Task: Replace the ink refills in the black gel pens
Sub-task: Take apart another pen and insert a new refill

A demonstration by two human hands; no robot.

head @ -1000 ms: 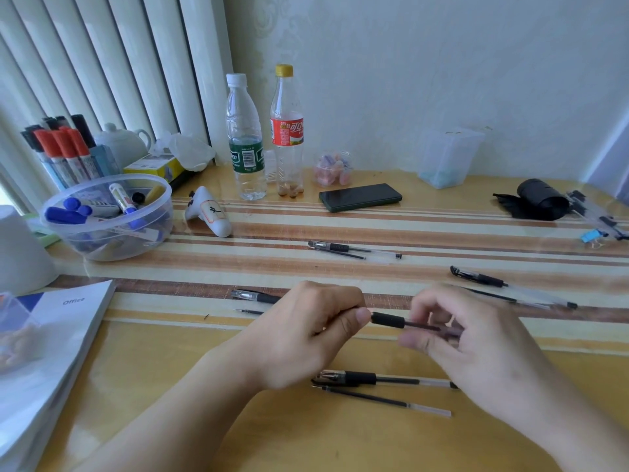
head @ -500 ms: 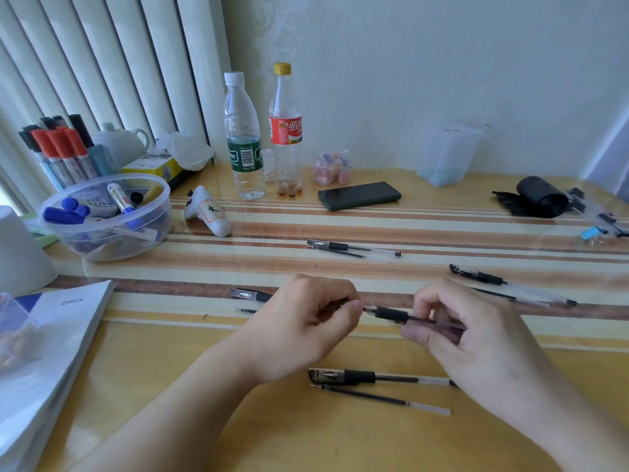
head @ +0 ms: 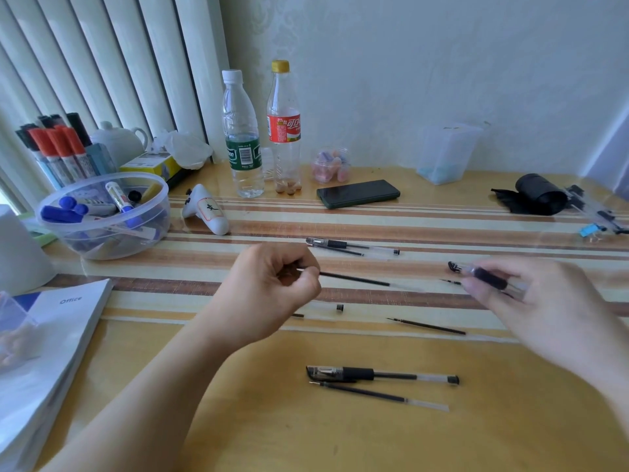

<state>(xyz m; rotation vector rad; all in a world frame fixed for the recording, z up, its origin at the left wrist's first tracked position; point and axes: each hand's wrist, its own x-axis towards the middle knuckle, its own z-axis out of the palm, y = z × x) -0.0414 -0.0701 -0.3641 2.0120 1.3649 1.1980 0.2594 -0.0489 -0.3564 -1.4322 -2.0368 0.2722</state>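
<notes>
My left hand (head: 272,291) pinches one end of a thin black ink refill (head: 354,278), which points right above the table. My right hand (head: 548,311), blurred, holds a clear pen barrel with a black grip (head: 490,279), apart from the refill. A capped black gel pen (head: 381,373) lies near me with a loose refill (head: 377,395) beside it. Another refill (head: 429,327) lies mid-table. A further pen and refill (head: 350,247) lie farther back. A clear pen end (head: 337,307) shows below my left hand. A black pen cap (head: 454,266) peeks out by my right fingers.
A clear bowl of markers (head: 160,212) stands at the left, with a book (head: 64,332) and a white cup (head: 17,253) nearer me. Two bottles (head: 243,137), a phone (head: 357,194), a clear box (head: 446,155) and a black roll (head: 537,199) line the back.
My hands have pulled apart. The refill has come out of the barrel: the left hand keeps the refill, and the right hand has moved right with the barrel.
</notes>
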